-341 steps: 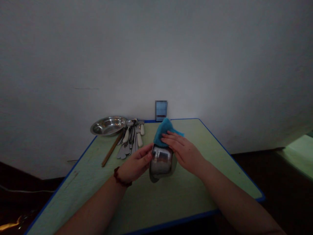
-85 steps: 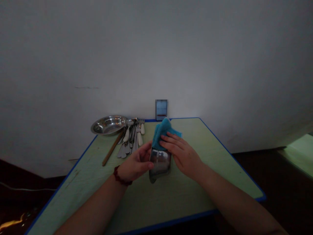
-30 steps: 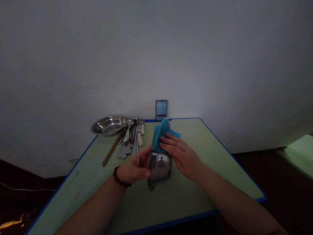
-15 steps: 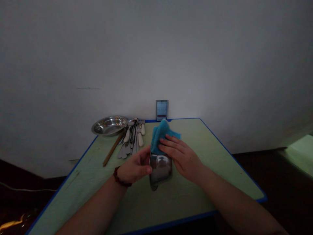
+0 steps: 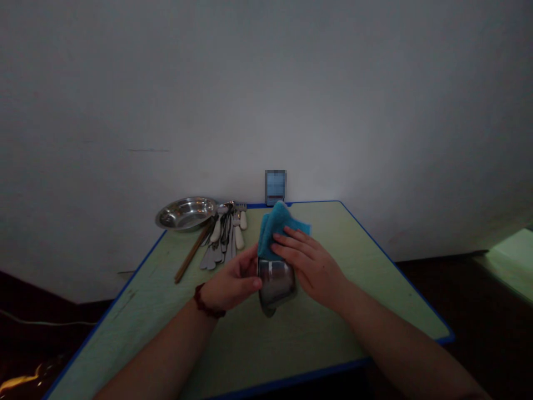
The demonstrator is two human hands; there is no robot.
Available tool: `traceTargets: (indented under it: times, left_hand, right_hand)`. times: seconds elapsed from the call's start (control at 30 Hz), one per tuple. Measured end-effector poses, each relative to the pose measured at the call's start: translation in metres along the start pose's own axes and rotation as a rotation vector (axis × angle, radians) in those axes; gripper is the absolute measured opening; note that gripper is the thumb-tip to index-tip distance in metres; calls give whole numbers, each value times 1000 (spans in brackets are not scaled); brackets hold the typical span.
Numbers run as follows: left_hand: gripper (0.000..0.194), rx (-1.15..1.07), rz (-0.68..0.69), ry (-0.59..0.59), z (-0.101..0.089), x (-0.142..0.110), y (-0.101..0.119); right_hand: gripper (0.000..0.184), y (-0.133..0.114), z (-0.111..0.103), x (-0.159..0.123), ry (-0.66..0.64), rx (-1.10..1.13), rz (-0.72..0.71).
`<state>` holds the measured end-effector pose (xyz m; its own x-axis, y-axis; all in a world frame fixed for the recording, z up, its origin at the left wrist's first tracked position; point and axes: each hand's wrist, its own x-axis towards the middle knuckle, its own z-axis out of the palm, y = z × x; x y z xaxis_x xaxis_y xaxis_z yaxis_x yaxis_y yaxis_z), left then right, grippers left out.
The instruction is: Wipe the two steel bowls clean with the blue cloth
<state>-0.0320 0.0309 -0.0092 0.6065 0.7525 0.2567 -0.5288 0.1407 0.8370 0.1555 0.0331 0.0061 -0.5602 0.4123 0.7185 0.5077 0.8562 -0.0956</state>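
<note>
My left hand [image 5: 231, 284] grips a shiny metal bowl [image 5: 275, 282] by its rim, thumb on the near side and fingers partly hidden behind. The bowl is tipped on its side above the table, with its outer wall toward my right. A blue cloth [image 5: 278, 228] is draped over the bowl's upper part. My right hand [image 5: 316, 269] presses that cloth against the bowl, its fingers lying over the fabric and its palm close to the bowl's outer wall.
A wide metal dish [image 5: 187, 214] stands at the table's far left corner. Beside it lie several forks, spoons and knives [image 5: 225, 233] in a pile, plus wooden chopsticks [image 5: 192, 253]. A phone-like screen [image 5: 275, 187] leans on the wall behind the blue-edged table [image 5: 366, 311].
The bowl has shifted slightly to the right and up, and tilted a little, along with my left fingers. The cloth's right corner reaches slightly further right. My right hand stays on the cloth.
</note>
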Motion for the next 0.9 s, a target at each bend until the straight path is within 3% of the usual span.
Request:
traceTargets:
  times: [0.3,0.5,0.9]
  left_hand:
    - [72,45,4,-30,-9,-2,-4]
    - [65,85,21,-88,-7,-2,-4]
    - [73,142,-10,-116,-8,-3,-4]
  right_hand:
    - [37,2,2,0,2,-7,16]
    - [36,2,3,-1,12,2,39]
    - [36,1,3,-1,12,32,55]
